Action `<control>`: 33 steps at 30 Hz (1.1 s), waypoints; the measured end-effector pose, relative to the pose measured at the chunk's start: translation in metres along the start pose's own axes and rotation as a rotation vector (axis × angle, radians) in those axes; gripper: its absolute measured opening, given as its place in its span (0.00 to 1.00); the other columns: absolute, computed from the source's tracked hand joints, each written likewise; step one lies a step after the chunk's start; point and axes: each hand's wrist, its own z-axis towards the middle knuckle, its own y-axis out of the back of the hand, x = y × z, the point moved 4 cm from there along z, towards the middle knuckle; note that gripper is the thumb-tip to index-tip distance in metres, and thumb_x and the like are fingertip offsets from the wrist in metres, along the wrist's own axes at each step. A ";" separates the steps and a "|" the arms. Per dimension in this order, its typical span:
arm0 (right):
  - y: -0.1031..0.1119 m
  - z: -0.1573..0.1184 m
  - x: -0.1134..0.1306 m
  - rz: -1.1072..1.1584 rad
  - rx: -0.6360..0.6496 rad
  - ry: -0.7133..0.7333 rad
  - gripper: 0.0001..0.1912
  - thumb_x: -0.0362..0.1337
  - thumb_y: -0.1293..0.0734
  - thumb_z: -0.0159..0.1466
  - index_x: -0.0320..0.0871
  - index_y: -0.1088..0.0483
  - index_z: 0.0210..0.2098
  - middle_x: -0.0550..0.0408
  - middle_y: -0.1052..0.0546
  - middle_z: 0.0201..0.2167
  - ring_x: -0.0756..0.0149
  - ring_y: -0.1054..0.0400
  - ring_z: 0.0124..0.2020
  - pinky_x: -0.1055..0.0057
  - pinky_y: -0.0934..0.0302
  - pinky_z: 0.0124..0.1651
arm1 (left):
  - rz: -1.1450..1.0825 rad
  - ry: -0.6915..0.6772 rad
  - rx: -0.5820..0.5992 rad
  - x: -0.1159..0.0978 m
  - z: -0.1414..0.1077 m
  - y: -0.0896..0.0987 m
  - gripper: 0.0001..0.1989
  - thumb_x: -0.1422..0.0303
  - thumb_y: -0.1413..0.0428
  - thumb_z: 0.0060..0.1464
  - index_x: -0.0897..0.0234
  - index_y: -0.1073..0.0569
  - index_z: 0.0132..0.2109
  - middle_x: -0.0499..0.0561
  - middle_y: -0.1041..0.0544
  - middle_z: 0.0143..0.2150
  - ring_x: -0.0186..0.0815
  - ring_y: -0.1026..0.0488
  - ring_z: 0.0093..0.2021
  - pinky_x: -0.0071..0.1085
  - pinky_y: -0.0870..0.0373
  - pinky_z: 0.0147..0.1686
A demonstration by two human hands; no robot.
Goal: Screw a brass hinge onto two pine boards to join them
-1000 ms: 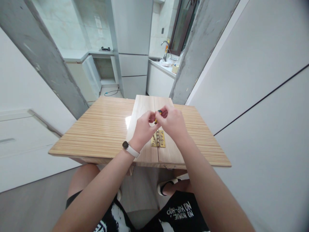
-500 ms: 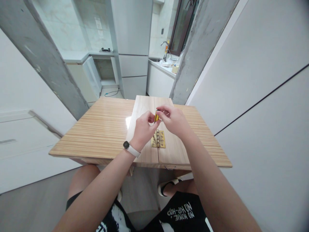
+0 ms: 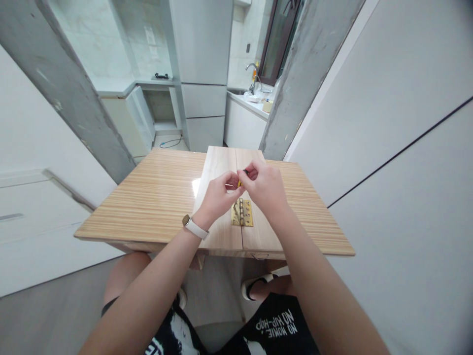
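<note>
Above two pale wooden boards, my left hand (image 3: 220,193) pinches a small yellow-and-black object (image 3: 240,183) between thumb and fingers. My right hand (image 3: 266,188) meets it from the other side, fingers closed at the object's dark upper end. Most of the object is hidden by my fingers, so its kind cannot be told. Just below my hands, a brass hinge (image 3: 247,213) lies unfolded across the seam between the left board (image 3: 215,170) and the right board (image 3: 266,239). Loose small pieces, perhaps screws, seem to lie on the hinge's left leaf.
The boards rest on a striped wooden table (image 3: 155,197). My legs are under its near edge. White panels stand close on both sides. Beyond the table are a tall grey fridge (image 3: 203,44), a low cabinet with an open door (image 3: 142,113), and a sink counter (image 3: 246,116).
My right fingers have closed further over the yellow-and-black object, covering more of it. My left wrist has turned and shifted slightly left. The hinge and boards stay put.
</note>
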 end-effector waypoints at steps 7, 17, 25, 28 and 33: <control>-0.003 -0.005 0.009 -0.130 -0.052 0.007 0.11 0.40 0.30 0.67 0.46 0.31 0.29 0.52 0.23 0.27 0.59 0.31 0.30 0.64 0.45 0.34 | 0.146 -0.036 -0.143 -0.007 -0.005 -0.003 0.08 0.66 0.38 0.61 0.62 0.27 0.35 0.49 0.21 0.33 0.35 0.25 0.34 0.32 0.25 0.38; 0.005 0.007 -0.013 0.201 0.235 0.095 0.03 0.37 0.30 0.65 0.45 0.24 0.37 0.56 0.19 0.31 0.63 0.25 0.34 0.67 0.35 0.39 | 0.082 -0.012 -0.102 -0.002 0.000 0.003 0.14 0.59 0.34 0.59 0.62 0.28 0.34 0.48 0.24 0.32 0.34 0.27 0.33 0.31 0.27 0.36; -0.001 -0.001 -0.006 0.077 0.028 0.022 0.09 0.39 0.30 0.63 0.46 0.31 0.28 0.56 0.23 0.26 0.64 0.30 0.28 0.67 0.41 0.34 | -0.005 -0.018 -0.019 -0.004 -0.002 -0.002 0.07 0.63 0.38 0.63 0.62 0.21 0.43 0.51 0.17 0.40 0.37 0.20 0.41 0.35 0.20 0.44; -0.006 -0.007 -0.002 0.002 -0.070 -0.027 0.10 0.40 0.30 0.65 0.47 0.32 0.28 0.54 0.22 0.26 0.61 0.29 0.29 0.65 0.41 0.35 | 0.033 -0.015 -0.101 -0.006 -0.006 -0.004 0.06 0.65 0.37 0.62 0.61 0.21 0.44 0.52 0.17 0.41 0.38 0.19 0.42 0.36 0.19 0.45; -0.006 -0.006 -0.003 0.024 -0.037 -0.033 0.11 0.42 0.29 0.65 0.46 0.31 0.29 0.54 0.21 0.28 0.60 0.28 0.31 0.64 0.39 0.36 | 0.098 -0.013 -0.178 -0.005 -0.009 -0.003 0.07 0.64 0.37 0.61 0.62 0.23 0.37 0.50 0.19 0.35 0.36 0.23 0.36 0.34 0.21 0.40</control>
